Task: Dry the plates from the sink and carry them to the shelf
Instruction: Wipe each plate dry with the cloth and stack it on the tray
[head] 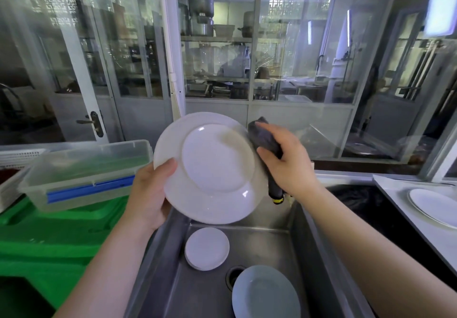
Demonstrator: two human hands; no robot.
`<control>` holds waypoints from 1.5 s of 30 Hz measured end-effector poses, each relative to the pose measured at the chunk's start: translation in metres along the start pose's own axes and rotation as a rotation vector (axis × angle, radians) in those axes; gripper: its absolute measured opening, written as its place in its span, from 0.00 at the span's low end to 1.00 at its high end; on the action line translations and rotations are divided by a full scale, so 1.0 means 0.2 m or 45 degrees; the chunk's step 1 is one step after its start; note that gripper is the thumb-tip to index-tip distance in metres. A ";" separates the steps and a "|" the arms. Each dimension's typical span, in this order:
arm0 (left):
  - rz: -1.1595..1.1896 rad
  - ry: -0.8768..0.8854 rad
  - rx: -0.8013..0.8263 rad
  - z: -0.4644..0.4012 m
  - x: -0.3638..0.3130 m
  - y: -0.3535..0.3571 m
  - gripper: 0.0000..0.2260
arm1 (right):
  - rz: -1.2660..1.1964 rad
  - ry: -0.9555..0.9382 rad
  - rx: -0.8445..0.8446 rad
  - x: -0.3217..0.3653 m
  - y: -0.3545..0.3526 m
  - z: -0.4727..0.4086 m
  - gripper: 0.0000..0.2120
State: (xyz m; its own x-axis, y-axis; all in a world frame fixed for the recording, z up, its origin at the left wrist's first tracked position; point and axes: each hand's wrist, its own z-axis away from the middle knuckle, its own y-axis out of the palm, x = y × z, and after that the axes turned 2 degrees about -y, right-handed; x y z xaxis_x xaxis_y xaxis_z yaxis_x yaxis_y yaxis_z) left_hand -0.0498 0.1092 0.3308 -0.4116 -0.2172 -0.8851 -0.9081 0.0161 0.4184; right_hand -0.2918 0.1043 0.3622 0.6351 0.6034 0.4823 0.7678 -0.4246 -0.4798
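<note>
Presently held up over the sink (247,243), tilted with its underside toward the camera: a large white plate (210,166). Gripped at its lower-left rim by the left hand (148,194), thumb hooked over the edge onto the underside, the other fingers hidden behind. Pressed against its right rim by the right hand (284,162): a dark cloth (264,137), bunched in curled fingers and thumb.

Best done by sweeping the cloth round the rim and across the foot ring, turning the plate a little at a time with the left hand, then flipping to the eating face. Worth keeping the thumb firm, since a wet glazed rim is likely to slip. Worth keeping it over the basin rather than the counter edge.

Below, resting on the sink floor and probably awaiting the cloth: a small stack of white plates (207,248) and, nearer the camera, a pale grey plate (264,293) beside the drain (233,274). Just behind the right wrist, a black spray nozzle with a yellow band (275,192), close enough to be knocked. To the left, a clear plastic box (86,169) on a green surface (49,238). To the right, another plate (432,206) lying on a white ledge. No shelf clearly identifiable.
</note>
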 end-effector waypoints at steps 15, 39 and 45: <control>-0.156 0.205 -0.235 0.01 0.26 0.16 0.14 | -0.033 -0.016 0.173 0.27 0.34 0.23 0.30; 0.460 -0.435 0.022 0.00 0.33 0.06 0.20 | -1.396 0.954 -0.027 0.06 0.05 0.11 0.07; 0.067 -0.467 0.087 0.02 0.36 0.08 0.26 | 0.321 0.055 0.106 -0.01 0.10 0.26 0.17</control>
State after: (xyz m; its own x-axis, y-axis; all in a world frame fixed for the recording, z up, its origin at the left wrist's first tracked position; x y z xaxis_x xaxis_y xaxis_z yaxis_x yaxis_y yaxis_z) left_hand -0.0950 0.0986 0.2735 -0.4466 0.1495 -0.8822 -0.8830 0.0856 0.4615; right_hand -0.2809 0.1296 0.3141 0.8099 0.4552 0.3699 0.5762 -0.5000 -0.6465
